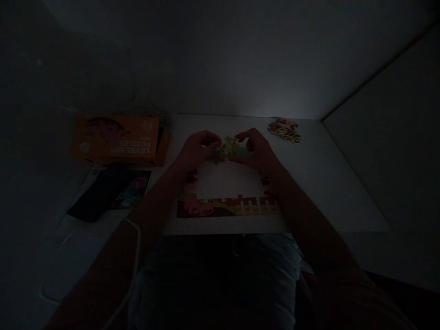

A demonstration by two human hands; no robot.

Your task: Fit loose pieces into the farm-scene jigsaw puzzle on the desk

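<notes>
Dim light covers the scene. A partly joined jigsaw puzzle [206, 208] lies on the white table, its border forming a frame around bare tabletop. At its far side, my left hand [201, 147] and my right hand [256, 149] face each other with fingers curled in. Between them are yellow-green puzzle pieces [229, 146], pinched from the left and right. Whether these are joined to one another is too dark to tell. My hands and forearms hide the frame's upper corners and parts of its sides.
An orange puzzle box [117, 137] stands at the left, its lettering upside down. Nearer me, a black item [98, 195] lies partly over a dark picture sheet [137, 185]. Loose puzzle pieces [285, 129] are heaped at the back right. A white cable [138, 243] crosses my left forearm.
</notes>
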